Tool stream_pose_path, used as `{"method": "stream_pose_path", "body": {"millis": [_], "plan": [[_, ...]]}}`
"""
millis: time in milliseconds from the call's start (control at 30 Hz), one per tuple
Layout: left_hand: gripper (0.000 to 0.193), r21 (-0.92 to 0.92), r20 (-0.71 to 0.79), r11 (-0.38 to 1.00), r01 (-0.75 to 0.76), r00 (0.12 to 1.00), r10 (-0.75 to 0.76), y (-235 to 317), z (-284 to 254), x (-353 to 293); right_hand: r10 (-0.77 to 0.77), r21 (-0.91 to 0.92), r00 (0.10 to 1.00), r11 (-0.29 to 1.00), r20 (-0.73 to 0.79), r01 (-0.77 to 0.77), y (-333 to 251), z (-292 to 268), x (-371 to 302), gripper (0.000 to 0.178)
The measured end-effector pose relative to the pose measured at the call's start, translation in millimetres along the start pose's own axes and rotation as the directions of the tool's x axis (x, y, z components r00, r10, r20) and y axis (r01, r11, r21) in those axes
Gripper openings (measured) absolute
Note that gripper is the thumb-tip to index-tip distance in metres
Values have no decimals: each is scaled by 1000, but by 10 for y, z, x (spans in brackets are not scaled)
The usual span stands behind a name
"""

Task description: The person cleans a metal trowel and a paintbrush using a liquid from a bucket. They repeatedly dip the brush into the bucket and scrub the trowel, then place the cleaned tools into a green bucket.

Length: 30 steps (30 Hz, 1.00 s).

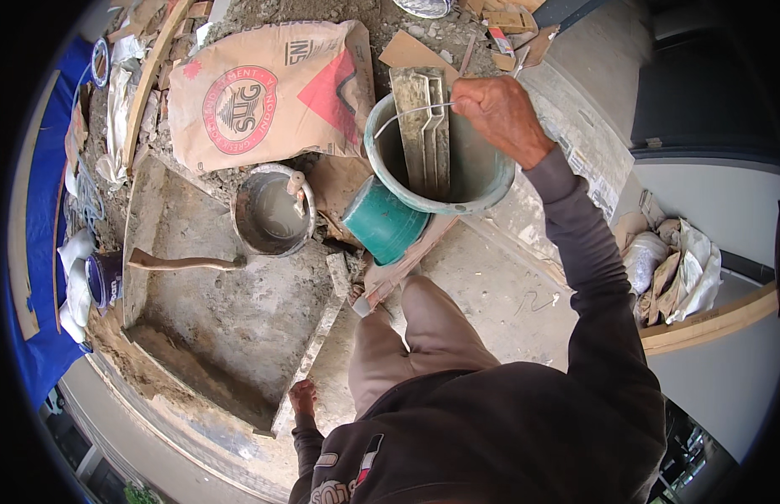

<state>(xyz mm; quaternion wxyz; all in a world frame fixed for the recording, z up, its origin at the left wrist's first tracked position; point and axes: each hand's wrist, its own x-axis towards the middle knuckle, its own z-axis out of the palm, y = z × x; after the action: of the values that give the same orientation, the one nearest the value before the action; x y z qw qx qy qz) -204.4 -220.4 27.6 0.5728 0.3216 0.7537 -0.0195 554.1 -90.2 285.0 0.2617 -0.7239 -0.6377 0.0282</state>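
My right hand [501, 116] is closed on the thin wire handle of a large grey-green bucket [482, 200]. Inside that bucket a long, cement-caked plastering float [421, 126] stands tilted, its ridged side showing. Against the bucket's near left side leans a smaller green bucket [385, 220], tipped over. My left hand [303, 396] hangs low, fingers curled, beside the near right edge of a shallow mixing trough [316, 332]; nothing shows in it. A dark round pail [239, 220] holds greyish liquid and a tool with a wooden grip [297, 184].
A large paper cement sack [268, 92] lies beyond the pail. Across the trough rests a curved wooden handle [185, 262]. Rubble and a wooden plank [155, 76] lie at the far left, near a blue tarp [45, 210]. Crumpled bags [671, 269] are at right.
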Motion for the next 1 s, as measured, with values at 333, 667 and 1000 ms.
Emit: {"method": "stream_pose_path", "body": {"millis": [333,667,1000], "plan": [[32,-32,114,997,-76,990,79,439,410,-181,530,86,848,845,-19,-527,-94,-1905,-711,16],[39,19,136,994,-105,986,101,701,508,-319,578,-290,800,802,161,-522,1775,-751,-2264,16],[37,23,2,1000,-7,1000,7,556,308,-811,796,-408,556,603,241,-686,3048,701,-3115,21]]}}
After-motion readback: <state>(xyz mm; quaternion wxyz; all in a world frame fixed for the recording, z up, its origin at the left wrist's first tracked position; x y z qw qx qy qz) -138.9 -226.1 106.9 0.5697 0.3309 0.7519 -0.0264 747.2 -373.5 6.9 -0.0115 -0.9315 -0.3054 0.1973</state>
